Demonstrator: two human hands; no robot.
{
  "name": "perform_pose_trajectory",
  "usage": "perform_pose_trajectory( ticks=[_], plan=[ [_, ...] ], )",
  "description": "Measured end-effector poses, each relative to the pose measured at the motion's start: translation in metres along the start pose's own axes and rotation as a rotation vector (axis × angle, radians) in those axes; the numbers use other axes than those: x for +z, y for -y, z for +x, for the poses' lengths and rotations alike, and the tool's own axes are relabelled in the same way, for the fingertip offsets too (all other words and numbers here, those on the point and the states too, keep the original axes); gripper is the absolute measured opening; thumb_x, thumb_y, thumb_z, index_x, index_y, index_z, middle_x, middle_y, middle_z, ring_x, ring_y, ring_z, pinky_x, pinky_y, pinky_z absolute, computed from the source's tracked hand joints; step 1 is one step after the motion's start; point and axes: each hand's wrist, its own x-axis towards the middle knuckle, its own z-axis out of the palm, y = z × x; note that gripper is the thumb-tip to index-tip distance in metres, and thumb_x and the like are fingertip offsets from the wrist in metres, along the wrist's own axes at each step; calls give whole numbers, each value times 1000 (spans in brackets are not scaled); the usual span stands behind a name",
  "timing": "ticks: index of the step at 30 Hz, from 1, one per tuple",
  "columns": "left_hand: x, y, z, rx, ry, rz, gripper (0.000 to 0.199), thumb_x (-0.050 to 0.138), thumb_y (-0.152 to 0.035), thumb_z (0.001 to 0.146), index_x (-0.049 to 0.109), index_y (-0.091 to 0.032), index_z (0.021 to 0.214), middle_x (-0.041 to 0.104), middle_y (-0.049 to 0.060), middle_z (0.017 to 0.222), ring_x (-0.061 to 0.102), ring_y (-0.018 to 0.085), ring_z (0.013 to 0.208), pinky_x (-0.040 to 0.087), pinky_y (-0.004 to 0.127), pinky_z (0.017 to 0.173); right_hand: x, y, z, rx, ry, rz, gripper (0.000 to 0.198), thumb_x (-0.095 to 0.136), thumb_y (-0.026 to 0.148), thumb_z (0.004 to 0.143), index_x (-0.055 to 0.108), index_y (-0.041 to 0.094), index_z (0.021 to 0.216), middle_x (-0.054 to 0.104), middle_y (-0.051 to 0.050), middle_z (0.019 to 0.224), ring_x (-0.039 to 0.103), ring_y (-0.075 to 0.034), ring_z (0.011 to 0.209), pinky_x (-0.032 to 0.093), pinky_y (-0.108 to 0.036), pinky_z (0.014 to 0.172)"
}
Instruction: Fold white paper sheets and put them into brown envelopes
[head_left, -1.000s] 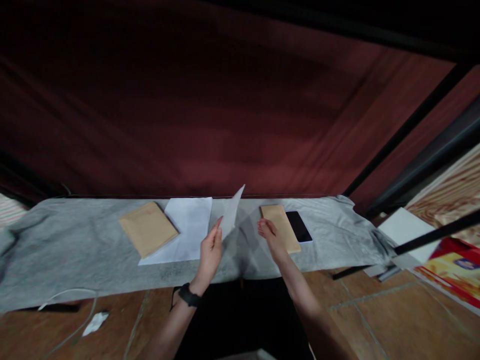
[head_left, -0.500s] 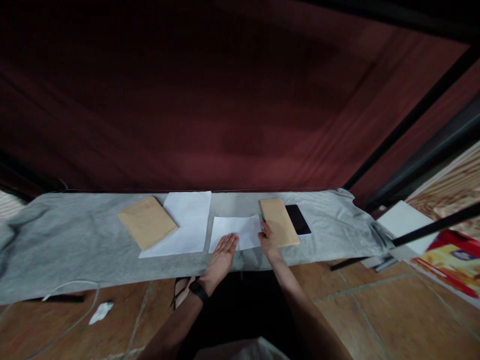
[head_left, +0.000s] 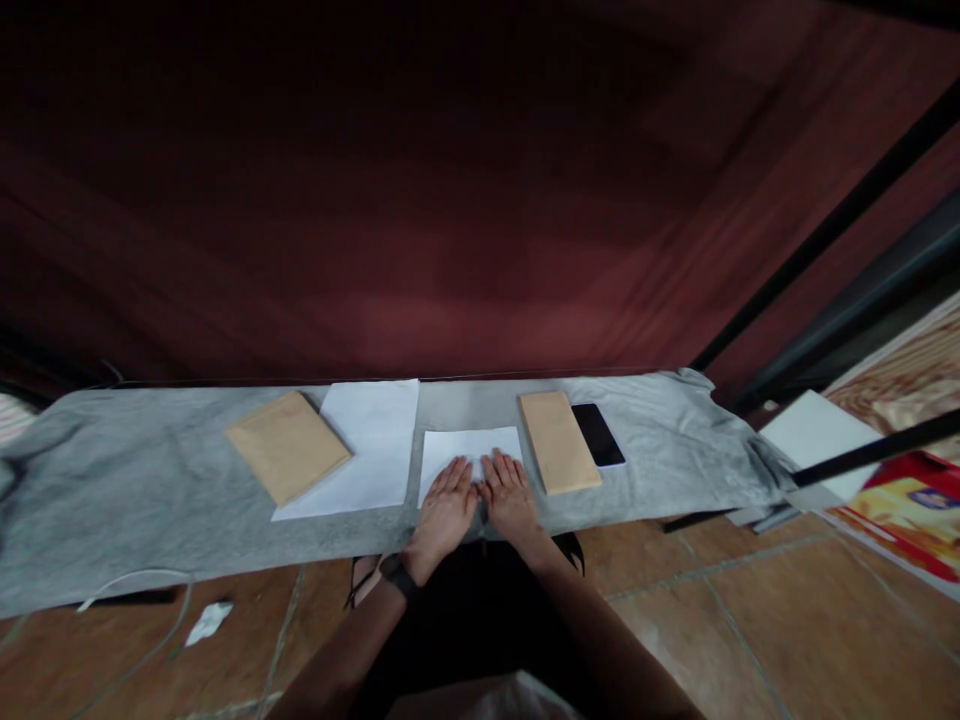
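Observation:
A small white sheet of paper (head_left: 469, 441), apparently folded, lies on the grey cloth in front of me. My left hand (head_left: 448, 505) rests flat on its left part, fingers stretched out. Beside it my right hand (head_left: 508, 495) lies flat on the right part, thumbs close together. The two hands cover the paper's near edge. To the right is a brown envelope (head_left: 560, 443), with a dark phone (head_left: 598, 436) next to it. On the left, more white paper (head_left: 375, 440) lies partly under a stack of brown envelopes (head_left: 289, 447).
The grey cloth (head_left: 150, 480) covers a long narrow surface against a dark red panel (head_left: 480, 250). A white cable (head_left: 142, 573) hangs at the front left. Crumpled tissue (head_left: 208, 622) lies on the tiled floor. At right are a white box (head_left: 817, 440) and a red-yellow package (head_left: 919, 510).
My right hand has moved left from the paper's right edge and now lies flat beside my left hand. The left hand stays on the paper.

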Motion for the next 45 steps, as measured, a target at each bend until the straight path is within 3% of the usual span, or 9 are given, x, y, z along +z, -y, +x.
perform_pose_trajectory(
  ticks=[3, 9, 15, 20, 24, 33, 39, 45],
  plan=[
    [7, -2, 20, 9, -16, -9, 54, 28, -31, 103, 42, -9, 150, 39, 15, 158, 30, 25, 150, 30, 47, 122, 3, -2, -1, -5, -27, -16, 51, 41, 35, 104, 43, 17, 151, 40, -12, 158, 37, -27, 146, 28, -45, 120],
    [20, 12, 50, -97, 7, 44, 59, 26, -40, 103, 41, -8, 151, 41, 16, 157, 31, 27, 150, 26, 49, 122, 3, -2, -1, -16, -52, 0, 51, 42, 36, 103, 46, 16, 150, 41, -12, 158, 39, -27, 145, 29, -45, 119],
    [22, 31, 34, -179, -41, 112, 59, 27, -38, 103, 40, -6, 151, 38, 18, 158, 30, 27, 150, 24, 47, 123, 0, -2, 3, 22, -39, 61, 49, 39, 33, 104, 46, 17, 150, 42, -12, 157, 39, -26, 145, 30, -45, 119],
    [26, 27, 24, -191, -66, 110, 54, 33, -36, 102, 40, -19, 153, 34, 11, 162, 26, 28, 152, 24, 52, 122, 2, 11, 30, 14, -3, 123, 48, 36, 30, 105, 47, 15, 149, 40, -10, 159, 38, -24, 146, 28, -43, 121],
    [22, 24, 24, -200, -28, 106, 55, 34, -28, 100, 39, -19, 154, 33, 11, 162, 25, 27, 152, 23, 51, 123, 11, 16, 47, 3, 11, 106, 48, 37, 33, 105, 46, 19, 149, 40, -9, 159, 38, -24, 146, 29, -44, 120],
    [21, 23, 22, -216, -104, 70, 59, 35, -33, 100, 33, -18, 156, 38, 11, 160, 27, 26, 151, 25, 51, 122, 18, -15, 35, 76, -99, 27, 53, 40, 35, 104, 41, 14, 152, 38, -17, 158, 39, -29, 145, 30, -49, 117],
    [17, 13, 20, -249, -17, 61, 57, 37, -33, 101, 37, -13, 154, 30, 14, 163, 23, 29, 153, 19, 52, 124, 17, -15, 32, 78, -62, -2, 54, 39, 34, 104, 39, 10, 153, 35, -19, 160, 36, -30, 147, 27, -50, 119],
    [14, 2, -2, -25, 22, 2, 52, 38, -39, 103, 39, -25, 153, 36, 5, 161, 24, 26, 152, 16, 55, 125, 12, -15, 32, 70, 12, -3, 56, 37, 35, 104, 36, 10, 154, 29, -19, 162, 30, -29, 150, 26, -49, 120]
  ],
)
